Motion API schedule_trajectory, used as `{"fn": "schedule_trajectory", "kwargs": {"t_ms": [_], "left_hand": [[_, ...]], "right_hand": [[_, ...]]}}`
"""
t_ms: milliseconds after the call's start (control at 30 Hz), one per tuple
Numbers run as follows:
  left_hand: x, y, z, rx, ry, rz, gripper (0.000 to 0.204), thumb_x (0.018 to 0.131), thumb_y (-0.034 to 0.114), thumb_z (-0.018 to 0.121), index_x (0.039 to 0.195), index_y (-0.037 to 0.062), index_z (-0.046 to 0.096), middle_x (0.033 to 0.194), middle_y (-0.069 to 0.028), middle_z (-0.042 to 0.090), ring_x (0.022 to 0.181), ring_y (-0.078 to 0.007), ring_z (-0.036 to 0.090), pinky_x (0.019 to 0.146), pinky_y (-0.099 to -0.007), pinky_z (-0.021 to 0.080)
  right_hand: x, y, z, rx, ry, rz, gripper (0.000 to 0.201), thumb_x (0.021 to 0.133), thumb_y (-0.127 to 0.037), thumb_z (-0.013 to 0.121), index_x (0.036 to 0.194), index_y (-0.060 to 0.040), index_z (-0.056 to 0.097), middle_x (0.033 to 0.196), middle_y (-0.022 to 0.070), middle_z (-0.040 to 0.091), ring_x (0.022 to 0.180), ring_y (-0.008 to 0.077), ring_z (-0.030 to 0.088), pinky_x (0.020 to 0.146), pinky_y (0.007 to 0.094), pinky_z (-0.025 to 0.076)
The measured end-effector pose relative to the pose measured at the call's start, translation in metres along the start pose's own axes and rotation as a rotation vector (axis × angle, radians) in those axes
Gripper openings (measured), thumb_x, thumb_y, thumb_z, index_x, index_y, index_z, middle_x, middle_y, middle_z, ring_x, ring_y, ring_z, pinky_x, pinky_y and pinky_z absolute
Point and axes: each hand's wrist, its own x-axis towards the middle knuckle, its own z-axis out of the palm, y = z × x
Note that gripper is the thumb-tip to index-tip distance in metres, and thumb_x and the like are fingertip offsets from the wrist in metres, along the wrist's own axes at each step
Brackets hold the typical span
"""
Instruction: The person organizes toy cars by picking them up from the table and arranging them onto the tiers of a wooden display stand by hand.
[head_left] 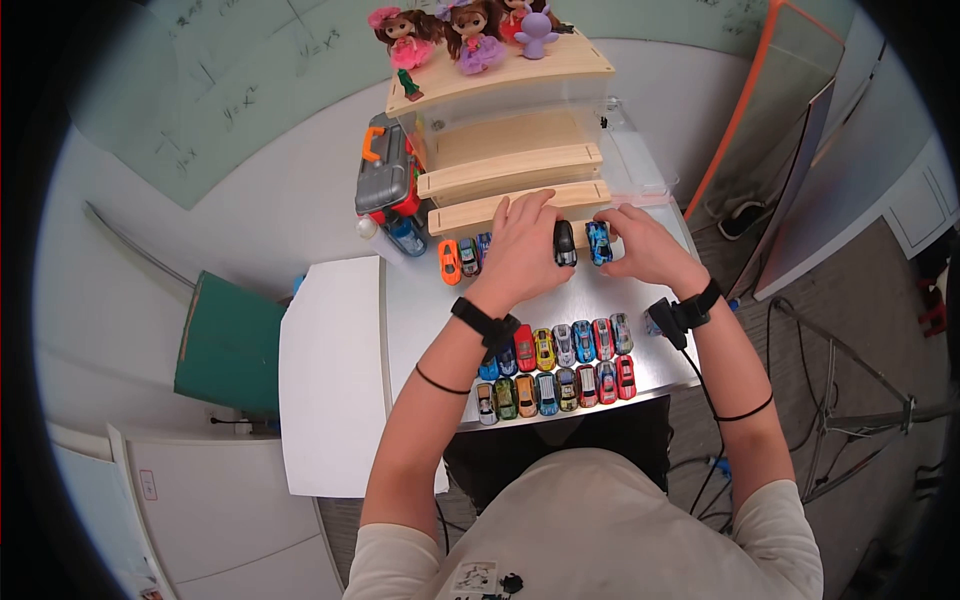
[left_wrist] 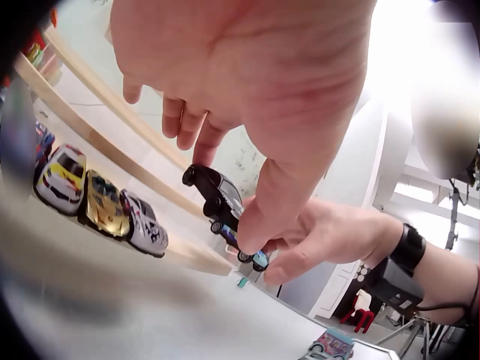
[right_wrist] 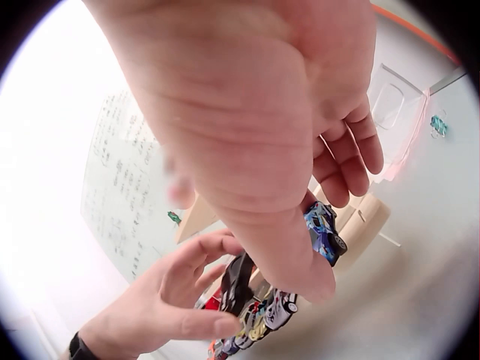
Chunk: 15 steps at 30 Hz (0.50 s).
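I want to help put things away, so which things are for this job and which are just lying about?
Probably for the job:
Black car in the left hand
Blue car in the right hand
Orange car
Two near rows of toy cars

Probably just lying about:
Dolls
Purple figure
Grey toolbox

A silver-topped table [head_left: 620, 285] fills the center of the frame, two rows of toy cars [head_left: 565, 390] parked bumper to bumper across its near edge at lower center. A tiered wooden shelf [head_left: 500, 88] rises at upper center, its top board bearing dolls [head_left: 474, 50], a lilac figure [head_left: 537, 38] and a small green figurine [head_left: 408, 84]. An orange car [head_left: 449, 263] leads a partly hidden lineup on the lowest tier, center left.
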Motion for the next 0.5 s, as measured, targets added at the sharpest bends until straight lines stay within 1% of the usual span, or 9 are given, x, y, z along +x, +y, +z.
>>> {"fn": "schedule_trajectory", "kwargs": {"t_ms": [67, 100, 167, 300, 367, 433, 500], "left_hand": [[0.01, -0.003, 0.015, 0.01, -0.014, -0.059, 0.078, 0.07, 0.031, 0.098, 0.137, 0.0039, 0.067, 0.164, -0.0199, 0.052, 0.158, -0.0382, 0.045, 0.138, -0.0612, 0.022], [0.012, -0.006, 0.021, 0.011, -0.014, -0.057, 0.078, 0.07, 0.031, 0.098, 0.137, 0.0039, 0.067, 0.164, -0.0199, 0.052, 0.158, -0.0382, 0.045, 0.138, -0.0612, 0.022], [0.015, -0.01, 0.03, 0.024, -0.049, -0.115, 0.08, 0.071, 0.033, 0.099, 0.138, 0.0037, 0.067, 0.166, -0.0199, 0.05, 0.161, -0.0378, 0.042, 0.137, -0.0635, 0.022], [0.011, -0.011, 0.038, 0.046, -0.022, -0.104, 0.08, 0.07, 0.035, 0.099, 0.137, 0.0031, 0.068, 0.167, -0.0199, 0.05, 0.16, -0.0375, 0.042, 0.137, -0.0658, 0.021], [0.01, -0.011, 0.038, 0.087, 0.011, -0.087, 0.076, 0.071, 0.035, 0.099, 0.133, 0.0032, 0.071, 0.166, -0.02, 0.051, 0.161, -0.0368, 0.042, 0.136, -0.0667, 0.02], [0.009, -0.011, 0.037, 0.111, 0.0, -0.091, 0.074, 0.071, 0.035, 0.099, 0.133, 0.0036, 0.072, 0.166, -0.0194, 0.052, 0.16, -0.0363, 0.042, 0.137, -0.0664, 0.02], [0.009, -0.01, 0.036, 0.134, -0.012, -0.091, 0.073, 0.072, 0.035, 0.098, 0.133, 0.004, 0.074, 0.166, -0.0188, 0.052, 0.16, -0.0358, 0.042, 0.137, -0.066, 0.02]], "right_hand": [[0.006, 0.007, 0.007, 0.001, -0.001, 0.014, 0.072, 0.073, -0.022, 0.093, 0.138, -0.0047, 0.067, 0.123, 0.018, 0.069, 0.12, 0.0397, 0.068, 0.103, 0.0472, 0.057], [0.009, 0.01, 0.011, 0.01, 0.012, 0.022, 0.073, 0.072, -0.022, 0.094, 0.138, -0.0045, 0.067, 0.123, 0.0184, 0.069, 0.12, 0.0403, 0.068, 0.104, 0.0473, 0.057], [0.013, 0.014, 0.014, 0.018, 0.028, 0.031, 0.073, 0.072, -0.022, 0.094, 0.137, -0.0043, 0.068, 0.124, 0.0188, 0.07, 0.121, 0.041, 0.068, 0.105, 0.0474, 0.057], [0.019, 0.018, 0.022, -0.011, 0.021, -0.004, 0.073, 0.072, -0.02, 0.094, 0.138, -0.0029, 0.068, 0.127, 0.0207, 0.071, 0.123, 0.043, 0.067, 0.107, 0.0486, 0.056], [0.022, 0.016, 0.025, -0.015, 0.02, -0.025, 0.073, 0.071, -0.019, 0.094, 0.138, -0.0021, 0.068, 0.128, 0.0213, 0.071, 0.124, 0.0435, 0.066, 0.108, 0.0491, 0.056], [0.025, 0.014, 0.026, -0.073, 0.008, -0.033, 0.081, 0.072, -0.018, 0.094, 0.145, 0.001, 0.066, 0.136, 0.0213, 0.068, 0.128, 0.0413, 0.066, 0.112, 0.0472, 0.056], [0.026, 0.011, 0.027, -0.074, 0.006, -0.043, 0.082, 0.072, -0.018, 0.095, 0.146, 0.0014, 0.066, 0.138, 0.0219, 0.068, 0.131, 0.0421, 0.065, 0.114, 0.0476, 0.055]]}}
